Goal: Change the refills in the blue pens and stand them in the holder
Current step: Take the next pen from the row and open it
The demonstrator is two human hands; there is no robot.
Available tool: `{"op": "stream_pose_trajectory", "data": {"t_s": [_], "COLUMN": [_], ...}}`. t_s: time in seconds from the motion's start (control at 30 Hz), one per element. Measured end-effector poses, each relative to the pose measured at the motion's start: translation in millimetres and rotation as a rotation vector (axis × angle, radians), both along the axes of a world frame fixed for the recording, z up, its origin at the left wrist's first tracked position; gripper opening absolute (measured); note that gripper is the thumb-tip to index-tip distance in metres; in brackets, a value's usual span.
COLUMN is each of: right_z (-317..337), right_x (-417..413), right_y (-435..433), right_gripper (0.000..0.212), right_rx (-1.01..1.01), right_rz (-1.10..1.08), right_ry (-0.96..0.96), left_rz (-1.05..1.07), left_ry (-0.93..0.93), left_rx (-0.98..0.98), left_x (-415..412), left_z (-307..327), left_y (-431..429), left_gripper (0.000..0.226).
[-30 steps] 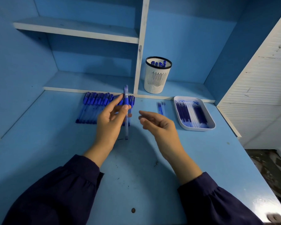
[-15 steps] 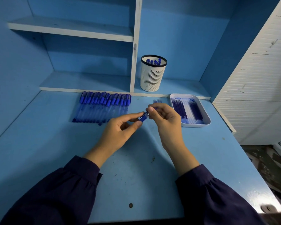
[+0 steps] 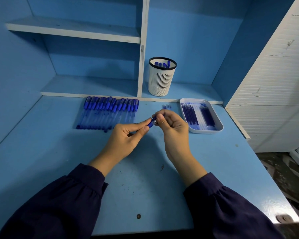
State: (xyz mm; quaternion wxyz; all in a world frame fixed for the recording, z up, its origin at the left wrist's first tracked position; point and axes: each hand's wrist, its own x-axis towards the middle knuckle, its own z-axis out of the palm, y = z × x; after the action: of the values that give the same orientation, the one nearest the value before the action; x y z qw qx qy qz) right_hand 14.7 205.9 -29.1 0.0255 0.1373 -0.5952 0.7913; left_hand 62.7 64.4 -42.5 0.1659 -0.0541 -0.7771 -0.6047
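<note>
Both hands meet over the middle of the blue desk on one blue pen. My left hand pinches its lower part between thumb and fingers. My right hand grips the upper end with curled fingers, hiding most of it. A row of several blue capped pens lies at the back left of the desk. The white slotted holder stands on the low shelf behind, with a few blue pens in it. A white tray at the right holds several refills.
Two or three small blue pieces lie between the pen row and the tray. A white vertical divider and shelves rise behind the desk. A white slatted panel closes the right side. The desk edge drops off at the right front.
A second ago my left hand held the pen upright alone. It then tilted the pen down to the right, and my right hand closed on its upper end.
</note>
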Motion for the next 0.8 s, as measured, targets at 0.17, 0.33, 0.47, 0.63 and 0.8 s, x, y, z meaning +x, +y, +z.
{"op": "stream_pose_trajectory", "data": {"t_s": [0.17,0.33,0.47,0.63,0.8], "right_z": [4,12,14,12,-1], "right_x": [-3,-11,-17,-26,-24], "right_y": [3,8,14,24,23], "right_gripper": [0.015,0.007,0.008,0.009,0.015], "right_rx": [-0.028,0.030,0.048,0.056,0.476], "right_rz": [0.014,0.033,-0.018,-0.056,0.065], "right_ry": [0.013,0.006,0.021,-0.071,-0.094], "left_rz": [-0.080,-0.020,0.016,0.099,0.268], "left_ry": [0.000,-0.013,0.011,0.083,0.169], "left_rx": [-0.036,-0.062,-0.035,-0.017,-0.152], "left_x": [2,1,1,0,-6], "left_z": [2,-1,-3,-6,-12], "left_y": [1,3,4,-1,-15], "left_gripper": [0.032,0.033,0.032,0.030,0.032]}}
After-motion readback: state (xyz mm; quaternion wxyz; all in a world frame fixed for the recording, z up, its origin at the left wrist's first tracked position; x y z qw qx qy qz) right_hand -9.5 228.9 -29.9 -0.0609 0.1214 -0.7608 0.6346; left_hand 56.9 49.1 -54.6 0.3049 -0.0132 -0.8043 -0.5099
